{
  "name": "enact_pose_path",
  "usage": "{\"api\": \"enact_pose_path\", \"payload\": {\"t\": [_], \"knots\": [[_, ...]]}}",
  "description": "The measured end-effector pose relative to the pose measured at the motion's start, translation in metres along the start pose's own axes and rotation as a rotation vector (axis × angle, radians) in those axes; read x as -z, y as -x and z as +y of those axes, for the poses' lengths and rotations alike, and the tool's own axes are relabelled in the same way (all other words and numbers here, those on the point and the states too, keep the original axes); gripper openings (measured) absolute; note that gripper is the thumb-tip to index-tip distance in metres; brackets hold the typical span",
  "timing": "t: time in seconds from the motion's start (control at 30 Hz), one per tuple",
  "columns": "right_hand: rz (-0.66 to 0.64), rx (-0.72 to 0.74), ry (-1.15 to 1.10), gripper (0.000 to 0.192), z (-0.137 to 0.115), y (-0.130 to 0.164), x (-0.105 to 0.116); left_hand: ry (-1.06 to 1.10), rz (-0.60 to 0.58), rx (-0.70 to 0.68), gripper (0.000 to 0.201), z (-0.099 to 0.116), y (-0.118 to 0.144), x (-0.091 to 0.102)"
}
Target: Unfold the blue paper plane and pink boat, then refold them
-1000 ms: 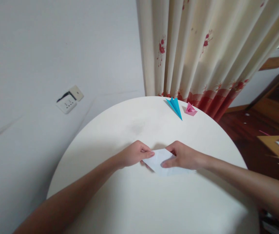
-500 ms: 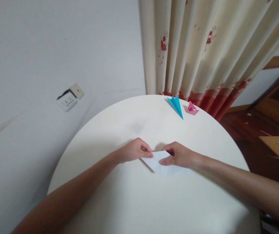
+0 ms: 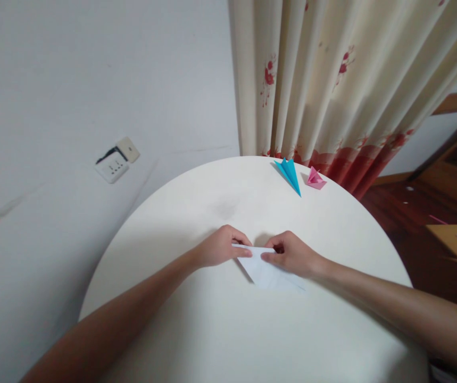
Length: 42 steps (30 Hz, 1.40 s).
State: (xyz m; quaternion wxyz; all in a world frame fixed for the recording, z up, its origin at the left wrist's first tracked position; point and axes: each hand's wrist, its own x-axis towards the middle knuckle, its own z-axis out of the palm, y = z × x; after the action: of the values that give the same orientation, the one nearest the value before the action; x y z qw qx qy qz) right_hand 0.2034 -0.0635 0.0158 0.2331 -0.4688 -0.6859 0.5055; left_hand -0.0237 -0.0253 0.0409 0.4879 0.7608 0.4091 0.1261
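A folded sheet of white paper is held just above the middle of the table, its lower part tapering toward me. My left hand pinches its upper left corner, thumb in front and fingers behind. On the upper right edge, my right hand grips the same sheet between thumb and fingers. Part of the paper's right side is hidden by the right hand. Both hands are close together, with a short stretch of folded edge showing between the thumbs.
A blue paper plane and a pink folded paper piece lie at the far edge of the round white table. Behind them hangs a flowered curtain. The wall at left carries a socket.
My left hand has shifted its hold on the upper left corner, which now shows above the thumb. The top edge looks straighter, and the right hand has barely moved.
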Motion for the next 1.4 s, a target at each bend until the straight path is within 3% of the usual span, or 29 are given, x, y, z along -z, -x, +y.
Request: {"api": "enact_pose_path", "payload": {"t": [0.07, 0.13, 0.2, 0.27, 0.37, 0.47, 0.57, 0.67, 1.1, 1.27, 1.4], "knots": [[0.024, 0.051, 0.036, 0.02, -0.005, 0.003, 0.0, -0.044, 0.085, -0.056, 0.013, 0.006, 0.004, 0.0], [0.111, 0.158, 0.115, 0.021, -0.012, 0.007, 0.002, -0.061, 0.246, -0.15, 0.016, 0.014, 0.01, 0.001], [0.272, 0.36, 0.243, 0.018, -0.02, 0.013, 0.006, -0.015, 0.438, -0.235, 0.034, 0.021, 0.016, 0.003], [0.459, 0.642, 0.41, 0.012, -0.025, 0.017, 0.009, 0.044, 0.543, -0.319, 0.045, 0.025, 0.02, 0.003], [0.618, 0.998, 0.666, 0.01, -0.028, 0.022, 0.011, 0.039, 0.542, -0.512, 0.035, 0.024, 0.022, -0.002], [0.644, 1.15, 0.823, 0.017, -0.026, 0.024, 0.009, 0.0, 0.529, -0.738, 0.02, 0.019, 0.021, -0.008], [0.656, 1.204, 0.855, 0.02, -0.023, 0.025, 0.01, -0.014, 0.539, -0.918, 0.017, 0.015, 0.021, -0.011], [0.662, 1.222, 0.851, 0.02, -0.023, 0.024, 0.011, -0.053, 0.543, -1.002, 0.02, 0.015, 0.023, -0.011], [0.61, 1.195, 0.773, 0.021, -0.021, 0.022, 0.009, -0.321, 0.6, -1.088, 0.015, 0.02, 0.023, -0.016], [0.602, 1.181, 0.786, 0.018, -0.017, 0.023, 0.006, -0.492, 0.661, -1.194, 0.025, 0.019, 0.027, -0.019], [0.629, 1.164, 0.805, 0.017, -0.015, 0.023, 0.004, -0.71, 0.568, -1.207, 0.02, 0.028, 0.035, -0.019]]}}
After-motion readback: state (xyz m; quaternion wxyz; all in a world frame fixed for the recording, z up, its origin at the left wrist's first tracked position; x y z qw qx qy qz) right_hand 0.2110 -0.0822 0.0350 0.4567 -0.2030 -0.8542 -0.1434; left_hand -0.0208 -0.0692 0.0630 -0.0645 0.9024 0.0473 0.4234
